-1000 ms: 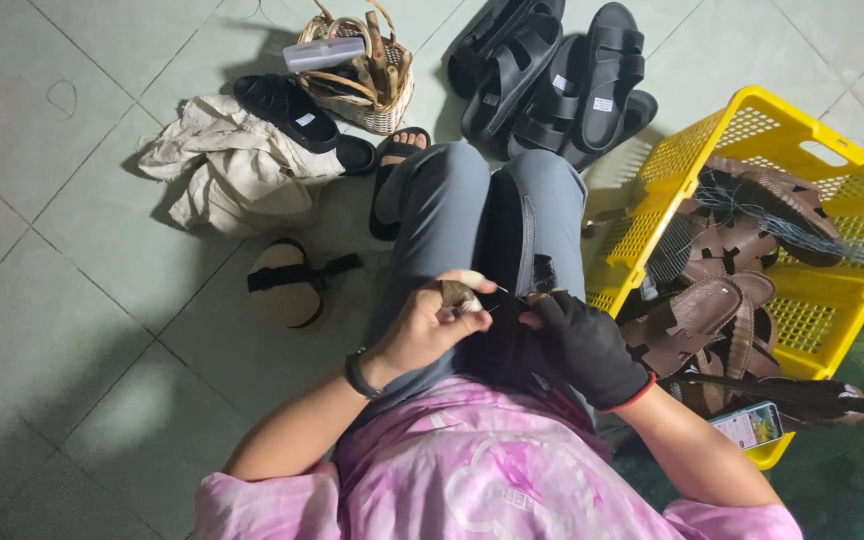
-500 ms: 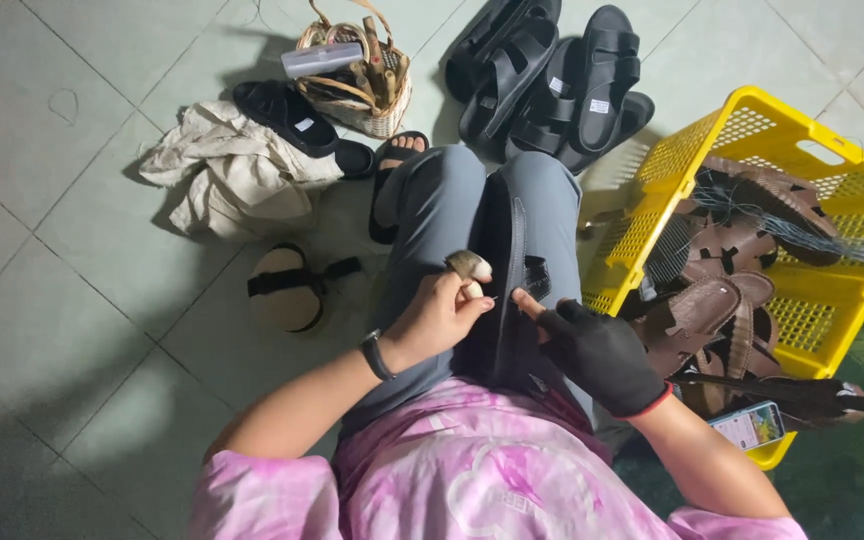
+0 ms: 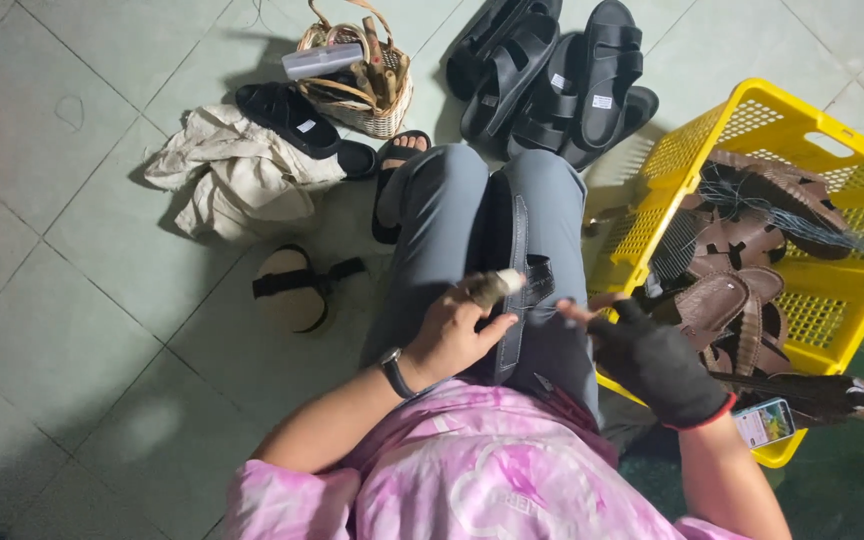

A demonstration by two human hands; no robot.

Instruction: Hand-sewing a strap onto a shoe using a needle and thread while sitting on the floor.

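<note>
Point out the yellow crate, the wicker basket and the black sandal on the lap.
yellow crate (image 3: 752, 108): head view, far rim.
wicker basket (image 3: 384, 118): head view, woven side wall.
black sandal (image 3: 518, 250): head view, upper sole.

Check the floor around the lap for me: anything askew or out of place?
One tan-soled sandal lies alone, upside down, left of the knees, away from the black sandal pile. A crumpled beige cloth partly underlies another black sandal.

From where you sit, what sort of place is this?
Probably a small home workshop for hand-stitching sandals. A yellow crate holds brown sandals, black sandals lie on the tiled floor, and a black sandal rests on the lap.
</note>
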